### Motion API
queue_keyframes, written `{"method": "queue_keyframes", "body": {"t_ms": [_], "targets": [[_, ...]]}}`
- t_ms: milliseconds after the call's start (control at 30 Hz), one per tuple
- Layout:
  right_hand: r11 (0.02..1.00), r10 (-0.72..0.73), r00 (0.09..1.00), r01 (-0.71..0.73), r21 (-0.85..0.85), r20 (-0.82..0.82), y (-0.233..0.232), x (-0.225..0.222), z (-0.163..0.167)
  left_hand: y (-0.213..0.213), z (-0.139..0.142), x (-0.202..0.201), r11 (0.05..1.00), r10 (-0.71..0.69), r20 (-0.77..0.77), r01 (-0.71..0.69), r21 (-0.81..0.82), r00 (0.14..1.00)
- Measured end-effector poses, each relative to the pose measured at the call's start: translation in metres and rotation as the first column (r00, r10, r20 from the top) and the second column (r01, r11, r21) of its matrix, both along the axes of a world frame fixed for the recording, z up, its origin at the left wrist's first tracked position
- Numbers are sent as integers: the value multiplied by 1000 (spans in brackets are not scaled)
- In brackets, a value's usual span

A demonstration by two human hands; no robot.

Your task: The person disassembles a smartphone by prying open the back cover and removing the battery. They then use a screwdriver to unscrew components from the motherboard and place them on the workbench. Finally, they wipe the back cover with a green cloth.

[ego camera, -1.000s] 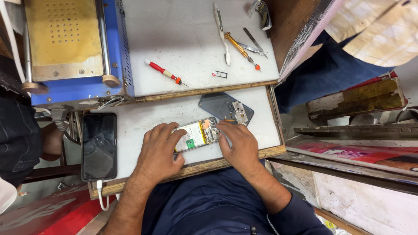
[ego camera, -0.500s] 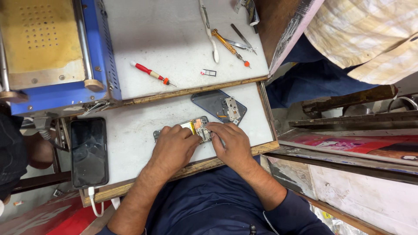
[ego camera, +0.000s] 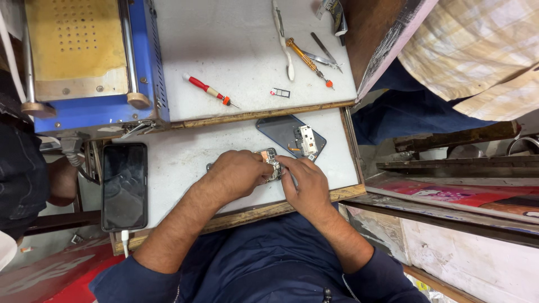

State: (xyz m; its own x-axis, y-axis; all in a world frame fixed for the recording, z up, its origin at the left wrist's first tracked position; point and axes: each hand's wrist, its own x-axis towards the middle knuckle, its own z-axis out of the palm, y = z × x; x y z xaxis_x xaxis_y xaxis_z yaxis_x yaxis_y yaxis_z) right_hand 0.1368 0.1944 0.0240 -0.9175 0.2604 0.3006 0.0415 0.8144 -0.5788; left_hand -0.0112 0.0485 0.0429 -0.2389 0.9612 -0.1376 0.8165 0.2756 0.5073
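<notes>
An opened phone [ego camera: 272,160] lies on the lower white board [ego camera: 179,157], its circuit parts showing between my hands. My left hand [ego camera: 236,174] covers most of it and grips it from the left. My right hand [ego camera: 303,179] presses its fingertips on the phone's right end. The phone's dark back cover [ego camera: 283,132], with a small white part [ego camera: 307,140] lying on it, rests just beyond my right hand.
A black phone [ego camera: 124,185] on a white cable lies at the board's left edge. On the upper board are a red screwdriver [ego camera: 206,90], an orange-handled screwdriver [ego camera: 306,59], tweezers [ego camera: 324,55] and a white tool [ego camera: 283,39]. A blue machine with a yellow plate [ego camera: 78,50] stands far left. Another person [ego camera: 477,56] stands at right.
The phone body has been turned and pulled nearer; both hands have closed in over it, so less of it shows. The camera view has shifted.
</notes>
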Motion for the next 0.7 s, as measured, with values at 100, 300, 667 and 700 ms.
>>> {"method": "queue_keyframes", "body": {"t_ms": [100, 300, 667, 700], "targets": [[1000, -8, 1000, 8, 1, 6, 1, 1, 0, 5, 6, -3, 995, -34, 21, 35, -92, 999], [1000, -4, 1000, 4, -12, -3, 1, 3, 2, 8, 3, -1, 994, -67, -19, 65, -83, 998], [1000, 15, 1000, -16, -26, -26, 6, 4, 4, -18, -16, -4, 968, 147, 108, -166, 190, 983], [1000, 10, 1000, -10, -26, -18, 6, 5, 4, -17, -16, -4, 974, 129, 74, -141, 176, 989]]}}
